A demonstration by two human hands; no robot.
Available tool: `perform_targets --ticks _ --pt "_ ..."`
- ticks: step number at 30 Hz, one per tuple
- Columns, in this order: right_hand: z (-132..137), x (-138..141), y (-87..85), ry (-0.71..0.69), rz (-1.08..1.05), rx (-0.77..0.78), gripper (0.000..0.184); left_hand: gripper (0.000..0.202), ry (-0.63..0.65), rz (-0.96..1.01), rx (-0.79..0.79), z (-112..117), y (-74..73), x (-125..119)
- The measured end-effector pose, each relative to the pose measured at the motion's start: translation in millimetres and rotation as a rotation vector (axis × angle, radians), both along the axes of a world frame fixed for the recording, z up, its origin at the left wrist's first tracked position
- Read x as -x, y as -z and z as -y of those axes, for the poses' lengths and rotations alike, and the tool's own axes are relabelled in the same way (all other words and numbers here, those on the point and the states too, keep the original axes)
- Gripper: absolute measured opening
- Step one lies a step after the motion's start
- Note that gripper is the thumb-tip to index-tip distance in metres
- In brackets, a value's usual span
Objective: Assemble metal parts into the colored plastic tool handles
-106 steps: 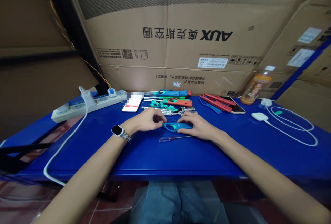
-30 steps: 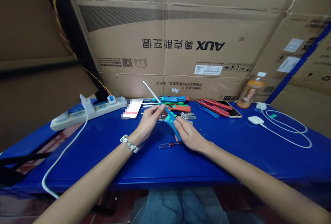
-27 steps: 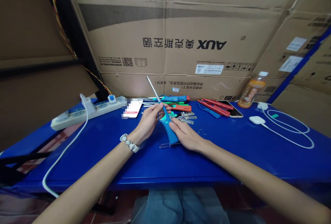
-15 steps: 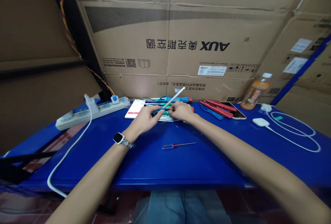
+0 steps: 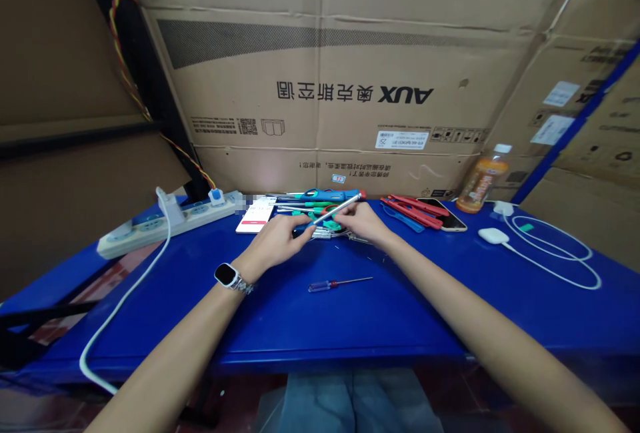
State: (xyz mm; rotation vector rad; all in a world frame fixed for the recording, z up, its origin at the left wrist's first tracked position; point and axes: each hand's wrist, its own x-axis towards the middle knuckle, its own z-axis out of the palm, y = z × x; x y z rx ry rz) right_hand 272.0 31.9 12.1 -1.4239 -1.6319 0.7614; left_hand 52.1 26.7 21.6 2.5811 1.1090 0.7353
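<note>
In my left hand (image 5: pixel 280 239), a slim silver rod with a blue handle (image 5: pixel 334 213) slants up to the right over the back of the table. My right hand (image 5: pixel 365 223) has its fingers pinched close to the rod; what they hold, if anything, is hidden. Under and behind both hands lies a pile of tools (image 5: pixel 305 206) with green, blue and red handles and thin metal shafts. A small screwdriver (image 5: pixel 320 285) with a clear purple handle rests on the blue table (image 5: pixel 280 326) nearer to me.
A lit phone (image 5: pixel 255 215) lies left of the tools, beside a power strip (image 5: pixel 150 227). Several red pry tools (image 5: pixel 413 211) lie by a dark phone (image 5: pixel 453 219). An orange drink bottle (image 5: pixel 483 179) and a white charger (image 5: pixel 493 236) with cable stand right. Cardboard (image 5: pixel 250 59) walls the back.
The rod has tipped lower and is closer to level. My right hand has shifted a little to the right. The view has moved slightly.
</note>
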Motion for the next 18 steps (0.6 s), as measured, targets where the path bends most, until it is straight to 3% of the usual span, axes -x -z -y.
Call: perform_targets --ticks 4,8,15,18 --pt "27 -16 0.8 0.027 -0.497 0.269 0.014 0.034 0.073 -0.031 -0.003 0 -1.6 2" --pt "39 -25 -1.9 0.001 -0.81 0.267 0.014 0.035 0.08 -0.057 0.094 -2 -0.7 6" --pt "41 -24 2.0 0.119 -0.887 0.075 0.023 0.037 0.133 -0.037 0.128 -3 0.8 7" --pt "42 -19 5.6 0.107 -0.816 0.018 0.027 0.039 0.124 -0.05 0.156 -2 1.6 6"
